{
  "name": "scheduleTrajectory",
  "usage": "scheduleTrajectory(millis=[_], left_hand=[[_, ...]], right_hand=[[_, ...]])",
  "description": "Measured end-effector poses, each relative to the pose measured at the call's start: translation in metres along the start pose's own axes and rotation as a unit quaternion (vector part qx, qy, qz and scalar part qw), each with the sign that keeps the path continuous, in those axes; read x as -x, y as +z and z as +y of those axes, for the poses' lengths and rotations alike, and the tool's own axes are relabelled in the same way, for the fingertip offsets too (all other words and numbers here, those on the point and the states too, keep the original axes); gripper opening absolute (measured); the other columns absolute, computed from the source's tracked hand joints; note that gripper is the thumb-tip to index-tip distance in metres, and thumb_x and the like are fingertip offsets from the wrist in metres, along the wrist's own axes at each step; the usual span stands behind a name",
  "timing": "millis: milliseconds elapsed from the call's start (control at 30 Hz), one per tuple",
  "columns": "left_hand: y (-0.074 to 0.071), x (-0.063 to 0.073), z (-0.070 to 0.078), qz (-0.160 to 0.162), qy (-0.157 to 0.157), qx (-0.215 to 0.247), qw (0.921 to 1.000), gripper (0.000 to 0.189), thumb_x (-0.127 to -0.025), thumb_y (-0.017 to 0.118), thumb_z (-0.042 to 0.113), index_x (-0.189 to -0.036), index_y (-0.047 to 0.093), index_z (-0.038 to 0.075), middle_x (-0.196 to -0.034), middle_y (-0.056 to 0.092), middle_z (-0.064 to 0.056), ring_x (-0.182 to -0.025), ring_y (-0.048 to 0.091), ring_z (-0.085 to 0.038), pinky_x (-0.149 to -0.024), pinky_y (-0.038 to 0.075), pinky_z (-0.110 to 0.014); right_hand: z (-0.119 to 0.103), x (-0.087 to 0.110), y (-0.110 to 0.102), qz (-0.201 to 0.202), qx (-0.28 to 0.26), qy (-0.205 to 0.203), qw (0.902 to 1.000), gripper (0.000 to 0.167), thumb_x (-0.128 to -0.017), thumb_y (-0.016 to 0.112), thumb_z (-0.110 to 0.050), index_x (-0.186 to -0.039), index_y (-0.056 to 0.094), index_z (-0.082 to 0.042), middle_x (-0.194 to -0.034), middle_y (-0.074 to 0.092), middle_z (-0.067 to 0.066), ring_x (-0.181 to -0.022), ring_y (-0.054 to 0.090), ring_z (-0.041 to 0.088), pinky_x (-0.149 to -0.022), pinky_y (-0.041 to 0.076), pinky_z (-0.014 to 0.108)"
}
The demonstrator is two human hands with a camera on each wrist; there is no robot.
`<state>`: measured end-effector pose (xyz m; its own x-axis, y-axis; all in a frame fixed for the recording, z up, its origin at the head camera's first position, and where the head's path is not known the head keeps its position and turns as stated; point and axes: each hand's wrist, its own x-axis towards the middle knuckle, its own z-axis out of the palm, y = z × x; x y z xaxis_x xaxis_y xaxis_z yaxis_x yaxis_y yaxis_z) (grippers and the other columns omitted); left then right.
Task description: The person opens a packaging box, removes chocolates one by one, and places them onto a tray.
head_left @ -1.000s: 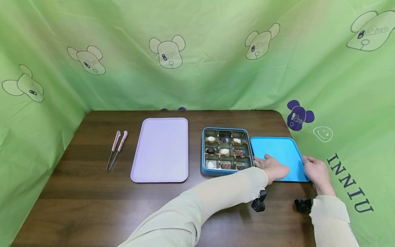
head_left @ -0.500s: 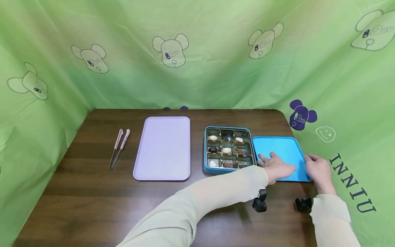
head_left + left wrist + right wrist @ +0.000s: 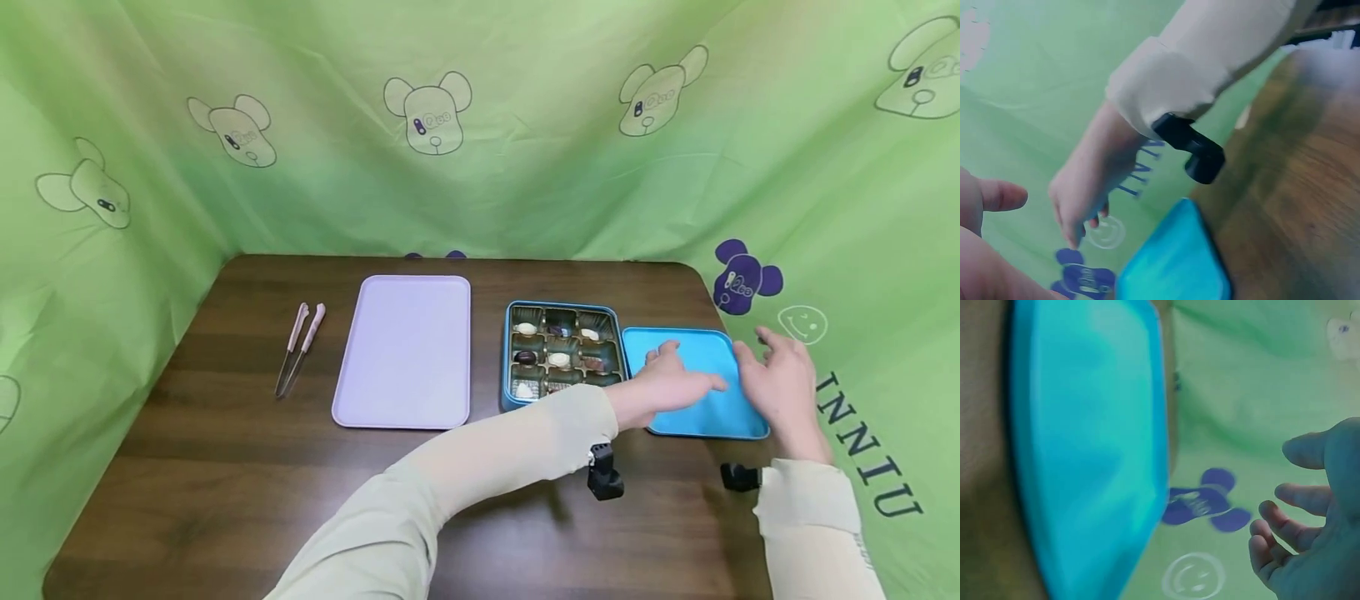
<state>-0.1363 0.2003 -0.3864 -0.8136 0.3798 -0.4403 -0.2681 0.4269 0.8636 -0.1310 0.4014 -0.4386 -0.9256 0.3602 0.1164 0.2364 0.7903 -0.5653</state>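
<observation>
A blue lid-like tray (image 3: 712, 358) lies at the table's right edge, beside a blue tin (image 3: 512, 350) of chocolates. Over the tray's left part hovers my left hand (image 3: 663, 387), fingers spread and holding nothing. My right hand (image 3: 782, 383) is raised off the tray's right edge, its fingers loosely bent around nothing. In the right wrist view, a gap shows between the right hand (image 3: 1310, 519) and the tray (image 3: 1097, 437). The tin's divided insert carries white and dark chocolates (image 3: 558, 359); my left forearm hides part of its front row.
A lilac tray (image 3: 405, 350) lies left of the tin. Farther left are tongs (image 3: 300, 348) with pink handles. A green printed curtain (image 3: 525, 200) hangs behind the brown table (image 3: 225, 467) and along its sides.
My right hand has let go of the blue tray's right edge and lifted. The left hand has risen away from the tray's left side. The head view has shifted slightly.
</observation>
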Motion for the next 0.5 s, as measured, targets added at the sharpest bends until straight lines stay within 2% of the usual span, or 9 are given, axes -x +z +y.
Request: scheduleTrajectory(millis=[133,267,367,400,433,467,500], left_hand=[[-0.024,0.010,0.004,-0.015,0.035,0.043,0.9983,0.074,-0.090,0.076,0.035,-0.153,0.037,0.030,-0.148,0.047,0.009,-0.127,0.052,-0.010,-0.099,0.048,-0.034],[-0.054,0.019,0.004,-0.021,0.067,0.088,0.9937,0.075,-0.092,0.074,0.032,-0.155,0.033,0.028,-0.153,0.044,0.007,-0.131,0.051,-0.013,-0.104,0.045,-0.035],[-0.078,0.026,0.001,-0.020,0.082,0.104,0.9911,0.075,-0.094,0.072,0.034,-0.156,0.032,0.028,-0.156,0.040,0.006,-0.135,0.047,-0.012,-0.106,0.042,-0.034],[-0.085,0.028,0.000,-0.022,0.085,0.113,0.9898,0.075,-0.094,0.072,0.034,-0.156,0.031,0.028,-0.154,0.042,0.006,-0.124,0.055,-0.012,-0.098,0.046,-0.033],[-0.092,0.029,-0.001,-0.026,0.087,0.123,0.9883,0.074,-0.095,0.071,0.034,-0.156,0.031,0.029,-0.144,0.050,0.004,-0.109,0.061,-0.011,-0.090,0.047,-0.032],[-0.099,0.030,-0.002,-0.026,0.088,0.132,0.9870,0.074,-0.095,0.071,0.034,-0.156,0.030,0.029,-0.140,0.052,0.003,-0.092,0.061,-0.012,-0.084,0.048,-0.033],[-0.105,0.031,-0.004,-0.026,0.091,0.139,0.9858,0.074,-0.095,0.070,0.033,-0.157,0.030,0.029,-0.137,0.052,0.003,-0.077,0.056,-0.012,-0.079,0.046,-0.032]], right_hand=[[-0.018,0.002,-0.003,0.017,0.003,-0.036,0.9992,0.062,-0.106,0.046,-0.032,-0.151,0.034,0.009,-0.135,0.039,0.042,-0.119,0.041,0.056,-0.091,0.033,0.066],[-0.035,0.005,-0.006,0.035,-0.010,-0.051,0.9980,0.061,-0.106,0.047,-0.030,-0.153,0.033,0.006,-0.137,0.039,0.040,-0.119,0.041,0.054,-0.090,0.033,0.065],[-0.047,0.007,-0.006,0.050,-0.024,-0.058,0.9968,0.059,-0.105,0.049,-0.029,-0.153,0.035,0.003,-0.141,0.038,0.038,-0.120,0.042,0.052,-0.091,0.032,0.063],[-0.050,0.007,-0.005,0.053,-0.029,-0.059,0.9964,0.058,-0.105,0.049,-0.028,-0.154,0.036,0.002,-0.143,0.038,0.037,-0.121,0.043,0.051,-0.090,0.032,0.062],[-0.053,0.007,-0.005,0.058,-0.034,-0.062,0.9958,0.058,-0.105,0.050,-0.028,-0.153,0.037,0.001,-0.145,0.039,0.035,-0.121,0.043,0.050,-0.090,0.032,0.059],[-0.056,0.007,-0.004,0.064,-0.040,-0.067,0.9949,0.057,-0.104,0.052,-0.026,-0.153,0.038,0.001,-0.145,0.039,0.034,-0.121,0.044,0.049,-0.089,0.033,0.057],[-0.059,0.007,-0.003,0.068,-0.041,-0.068,0.9945,0.057,-0.104,0.053,-0.026,-0.153,0.039,0.000,-0.146,0.040,0.033,-0.120,0.045,0.048,-0.088,0.034,0.053]])
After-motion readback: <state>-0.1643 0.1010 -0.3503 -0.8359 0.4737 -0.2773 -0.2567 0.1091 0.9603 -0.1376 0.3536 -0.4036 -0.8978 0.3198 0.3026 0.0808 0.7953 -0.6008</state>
